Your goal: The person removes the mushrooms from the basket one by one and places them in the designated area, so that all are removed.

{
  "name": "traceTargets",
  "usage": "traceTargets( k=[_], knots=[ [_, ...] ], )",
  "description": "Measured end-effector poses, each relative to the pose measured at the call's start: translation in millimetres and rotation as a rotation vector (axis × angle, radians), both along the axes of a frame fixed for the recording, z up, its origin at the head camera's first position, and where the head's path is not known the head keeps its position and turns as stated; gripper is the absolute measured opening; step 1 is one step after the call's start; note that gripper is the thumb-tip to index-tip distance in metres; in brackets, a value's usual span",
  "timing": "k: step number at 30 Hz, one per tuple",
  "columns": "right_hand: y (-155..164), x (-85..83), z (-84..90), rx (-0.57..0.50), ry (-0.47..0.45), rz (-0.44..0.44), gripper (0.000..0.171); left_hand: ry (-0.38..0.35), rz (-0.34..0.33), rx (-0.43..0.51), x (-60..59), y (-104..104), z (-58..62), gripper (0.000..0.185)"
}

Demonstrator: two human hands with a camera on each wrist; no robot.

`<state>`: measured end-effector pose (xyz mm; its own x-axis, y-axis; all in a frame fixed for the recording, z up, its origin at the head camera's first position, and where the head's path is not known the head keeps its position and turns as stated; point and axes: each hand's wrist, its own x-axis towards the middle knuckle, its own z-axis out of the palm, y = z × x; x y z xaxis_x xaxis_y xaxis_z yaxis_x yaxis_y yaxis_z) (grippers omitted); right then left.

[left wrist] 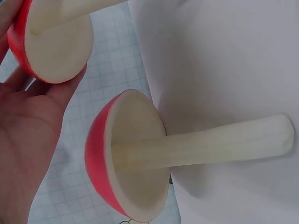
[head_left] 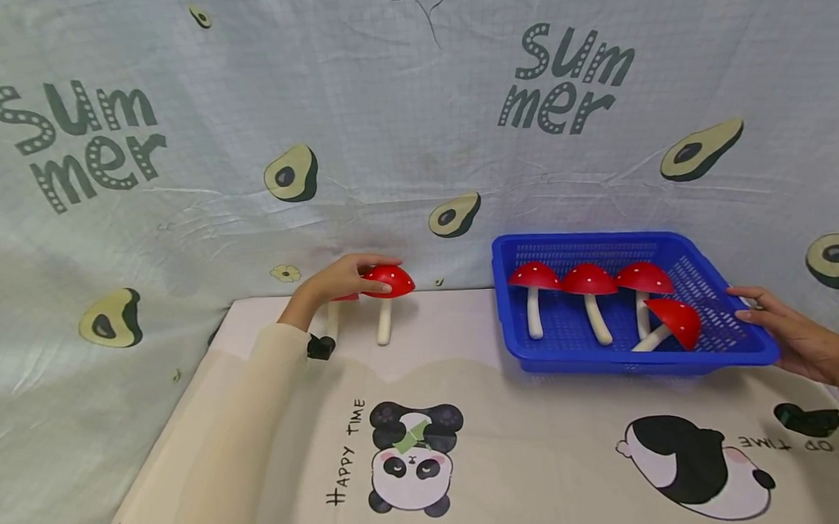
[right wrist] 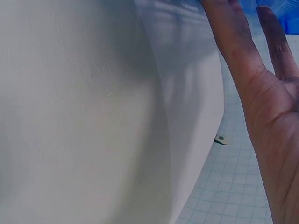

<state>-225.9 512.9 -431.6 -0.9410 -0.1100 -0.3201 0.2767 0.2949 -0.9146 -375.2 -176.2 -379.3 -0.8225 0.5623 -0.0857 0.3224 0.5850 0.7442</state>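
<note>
On the table's far left lie two toy mushrooms with red caps and cream stems. My left hand reaches over the nearer one and holds the cap of the farther mushroom. In the left wrist view the fingers and thumb of that hand curl round that cap, while the other mushroom lies free beside the palm. A blue basket at the right holds several more mushrooms. My right hand rests with straight fingers against the basket's right rim.
A cream cloth with panda prints covers the table, and its front stretch is bare. A pale backdrop with avocado prints hangs right behind the table. A small dark mark lies by my left sleeve.
</note>
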Motion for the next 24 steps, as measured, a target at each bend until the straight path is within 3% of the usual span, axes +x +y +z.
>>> traceTargets(
  k=[15,24],
  knots=[
    [2,3.3,0.7,-0.043,-0.01,0.006,0.042,-0.018,0.003,-0.016,-7.8,2,-3.4,0.055],
    [2,1.6,2.3,-0.051,0.002,0.026,0.041,-0.034,0.008,-0.08,-12.1,5,-2.8,0.052]
  ],
)
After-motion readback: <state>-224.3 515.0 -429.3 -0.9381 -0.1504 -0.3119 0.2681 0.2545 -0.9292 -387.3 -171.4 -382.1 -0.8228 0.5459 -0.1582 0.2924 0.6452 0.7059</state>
